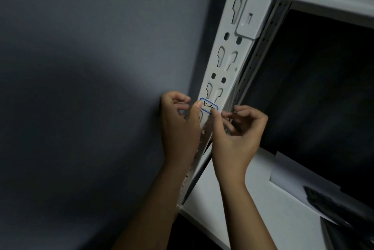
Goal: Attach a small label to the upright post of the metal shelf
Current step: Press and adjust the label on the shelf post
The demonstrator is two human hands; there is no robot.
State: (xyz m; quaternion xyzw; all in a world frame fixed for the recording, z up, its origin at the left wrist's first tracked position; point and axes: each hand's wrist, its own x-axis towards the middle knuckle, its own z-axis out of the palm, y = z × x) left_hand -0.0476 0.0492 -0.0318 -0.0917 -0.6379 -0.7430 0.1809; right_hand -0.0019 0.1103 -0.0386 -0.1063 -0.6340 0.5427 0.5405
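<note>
- The label (209, 106), white with a blue border and handwritten black marks, sits on the front face of the white upright post (226, 55), just below a pair of keyhole slots.
- The left hand (179, 126) is at the post's left edge; its thumb lies on the label's left end, pressing it to the metal, while the other fingers curl loosely beside the post and grip nothing.
- The right hand (236, 134) is at the post's right edge; its thumb tip touches the label's lower right corner, and the remaining fingers are curled near the post's perforated side without closing round anything.
- The post leans across the view because of the camera angle, with a beam bracket (250, 8) hooked into it higher up.
- A white shelf board (232, 189) runs below the hands, with a white sheet (293, 176) and a dark object (332, 203) lying towards its right end.
- A grey wall (91, 67) fills the left side.
</note>
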